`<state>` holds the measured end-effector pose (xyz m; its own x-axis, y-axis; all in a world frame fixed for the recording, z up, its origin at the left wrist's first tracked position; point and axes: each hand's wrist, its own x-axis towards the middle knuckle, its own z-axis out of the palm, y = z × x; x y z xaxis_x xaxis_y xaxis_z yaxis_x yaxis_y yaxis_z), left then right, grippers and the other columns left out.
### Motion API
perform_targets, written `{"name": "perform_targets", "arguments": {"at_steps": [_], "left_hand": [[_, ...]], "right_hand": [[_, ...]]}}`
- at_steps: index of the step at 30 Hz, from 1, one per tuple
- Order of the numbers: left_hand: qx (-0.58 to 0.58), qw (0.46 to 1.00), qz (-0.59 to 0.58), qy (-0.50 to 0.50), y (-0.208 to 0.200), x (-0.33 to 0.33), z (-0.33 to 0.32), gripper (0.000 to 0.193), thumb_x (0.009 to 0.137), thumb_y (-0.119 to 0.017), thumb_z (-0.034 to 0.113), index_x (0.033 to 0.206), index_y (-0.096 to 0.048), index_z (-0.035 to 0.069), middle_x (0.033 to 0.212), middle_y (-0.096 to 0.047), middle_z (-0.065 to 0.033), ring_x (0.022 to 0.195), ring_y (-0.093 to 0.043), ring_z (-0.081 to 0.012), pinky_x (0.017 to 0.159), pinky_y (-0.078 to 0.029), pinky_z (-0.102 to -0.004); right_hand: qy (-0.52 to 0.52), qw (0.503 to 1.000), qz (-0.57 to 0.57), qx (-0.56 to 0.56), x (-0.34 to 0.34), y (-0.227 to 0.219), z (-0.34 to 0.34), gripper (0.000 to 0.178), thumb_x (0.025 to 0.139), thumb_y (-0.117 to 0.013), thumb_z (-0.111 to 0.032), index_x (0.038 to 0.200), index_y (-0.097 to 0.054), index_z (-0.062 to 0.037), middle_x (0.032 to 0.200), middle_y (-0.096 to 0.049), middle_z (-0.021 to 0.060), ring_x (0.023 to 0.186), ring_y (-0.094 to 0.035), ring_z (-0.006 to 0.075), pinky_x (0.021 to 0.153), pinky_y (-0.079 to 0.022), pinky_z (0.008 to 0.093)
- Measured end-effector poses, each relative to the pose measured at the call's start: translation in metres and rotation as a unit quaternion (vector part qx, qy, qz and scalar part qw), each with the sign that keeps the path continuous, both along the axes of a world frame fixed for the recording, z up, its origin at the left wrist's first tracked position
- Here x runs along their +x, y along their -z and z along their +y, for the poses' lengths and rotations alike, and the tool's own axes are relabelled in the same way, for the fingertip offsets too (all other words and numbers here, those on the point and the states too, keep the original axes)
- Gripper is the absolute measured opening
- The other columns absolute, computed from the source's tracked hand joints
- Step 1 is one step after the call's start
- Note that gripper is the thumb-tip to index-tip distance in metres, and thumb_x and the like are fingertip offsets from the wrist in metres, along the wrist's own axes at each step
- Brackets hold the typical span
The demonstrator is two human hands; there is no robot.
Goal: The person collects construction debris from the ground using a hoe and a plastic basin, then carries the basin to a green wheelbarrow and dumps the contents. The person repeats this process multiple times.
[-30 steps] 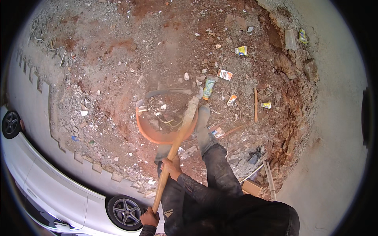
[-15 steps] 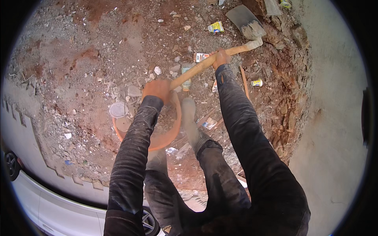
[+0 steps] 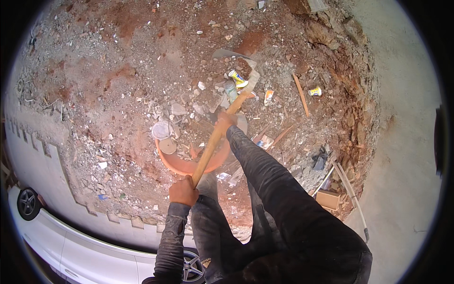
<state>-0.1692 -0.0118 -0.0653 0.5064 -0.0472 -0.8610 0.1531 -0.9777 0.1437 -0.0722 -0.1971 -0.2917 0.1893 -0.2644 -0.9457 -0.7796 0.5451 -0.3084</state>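
Both my hands are closed around the wooden handle [image 3: 206, 156] of a hoe. My left hand [image 3: 183, 190] grips its near end, close to my legs. Farther up, my right hand [image 3: 226, 120] wraps the shaft below the metal head. The wide grey blade [image 3: 230, 54] rests low among rubble and litter, partly hidden by debris. Against its near side lie a yellow and white cup [image 3: 238, 79] and a clear plastic container [image 3: 230, 91]. An orange tub [image 3: 179, 165] sits beneath the handle in front of my feet, its far right side partly covered by my right hand and the shaft.
Reddish soil and broken stones cover the ground. Another yellow cup [image 3: 315, 91] and a wooden stick [image 3: 301, 95] lie to the right, by a rough earth bank and a pale wall [image 3: 402, 142]. A white car [image 3: 94, 251] stands behind a low wall at lower left.
The hoe has swung down and toward me, its blade moving left and nearer into the litter. My left hand has drawn back toward my legs; the right came nearer too.
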Motion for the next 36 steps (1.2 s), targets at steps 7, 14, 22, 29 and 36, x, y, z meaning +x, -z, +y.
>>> {"name": "perform_targets", "arguments": {"at_steps": [7, 14, 22, 29, 36], "left_hand": [[0.108, 0.988, 0.096, -0.061, -0.148, -0.197, 0.039, 0.022, 0.069, -0.064, 0.025, 0.079, -0.053, 0.009, 0.062, -0.061, -0.0163, 0.059, -0.062, -0.0375, 0.056, -0.049, -0.0491], [0.073, 0.988, -0.06, -0.122, -0.047, -0.166, -0.005, 0.027, 0.071, -0.069, 0.03, 0.083, -0.052, 0.013, 0.063, -0.062, -0.0115, 0.057, -0.062, -0.0325, 0.051, -0.048, -0.0441], [-0.127, 0.968, -0.134, -0.167, 0.145, 0.102, -0.054, 0.028, 0.071, -0.067, 0.025, 0.09, -0.061, 0.005, 0.074, -0.064, -0.0188, 0.073, -0.063, -0.0384, 0.066, -0.049, -0.0473], [-0.11, 0.97, 0.014, -0.217, 0.07, -0.024, -0.025, 0.03, 0.071, -0.066, 0.025, 0.095, -0.062, 0.007, 0.081, -0.065, -0.0187, 0.079, -0.064, -0.0375, 0.072, -0.049, -0.0468], [0.028, 0.986, 0.076, -0.143, -0.081, -0.129, 0.048, 0.026, 0.07, -0.067, 0.023, 0.089, -0.057, 0.006, 0.072, -0.064, -0.0174, 0.07, -0.064, -0.0368, 0.064, -0.05, -0.0486]], "right_hand": [[-0.06, 0.997, -0.015, 0.045, -0.178, -0.151, 0.08, 0.03, 0.077, -0.058, -0.004, 0.1, -0.04, -0.0049, 0.062, -0.049, 0.0058, 0.04, -0.05, 0.0172, 0.036, -0.045, 0.0318], [-0.066, 0.988, -0.14, 0.003, -0.057, -0.139, 0.03, 0.031, 0.078, -0.057, -0.001, 0.1, -0.035, -0.001, 0.064, -0.05, 0.0071, 0.04, -0.05, 0.015, 0.037, -0.045, 0.029], [-0.187, 0.934, -0.177, -0.249, 0.217, 0.038, -0.03, 0.022, 0.077, -0.059, -0.009, 0.088, -0.045, 0.0044, 0.065, -0.053, 0.0135, 0.048, -0.056, 0.0231, 0.041, -0.051, 0.0373], [-0.361, 0.906, 0.04, -0.216, 0.074, 0.038, 0.01, 0.024, 0.074, -0.059, -0.011, 0.082, -0.054, 0.0103, 0.069, -0.062, 0.018, 0.051, -0.063, 0.0268, 0.045, -0.052, 0.0395], [-0.071, 0.99, -0.014, 0.119, -0.135, -0.037, 0.086, 0.014, 0.081, -0.062, -0.013, 0.079, -0.052, -0.0038, 0.06, -0.051, 0.0065, 0.046, -0.053, 0.0192, 0.043, -0.049, 0.0337]]}}
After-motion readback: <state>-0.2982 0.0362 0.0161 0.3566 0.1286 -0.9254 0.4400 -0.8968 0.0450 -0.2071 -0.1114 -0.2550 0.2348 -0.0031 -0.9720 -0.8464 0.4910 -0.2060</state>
